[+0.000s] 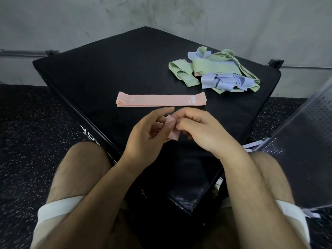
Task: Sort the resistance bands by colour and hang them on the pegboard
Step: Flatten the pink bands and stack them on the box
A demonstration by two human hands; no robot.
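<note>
On my feed: black padded block (111, 69) fills centre, one corner toward me, white lettering (88, 135) on its left side, unreadable. Dark speckled floor (36, 141) around it. Stained grey wall (161, 13) behind. Metal pipe (21, 53) runs along wall base, black bracket (52, 52) clamping it. White shorts (59, 207) at bottom.

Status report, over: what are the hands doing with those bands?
Left hand and right hand pinching crumpled pink band. Flat pink bands laid ahead. Green-blue pile unsorted, far right. Nothing blocking.

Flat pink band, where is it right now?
Head view: the flat pink band lies centre on the black pad, just beyond the left hand and right hand, left of the green-and-blue pile.
</note>
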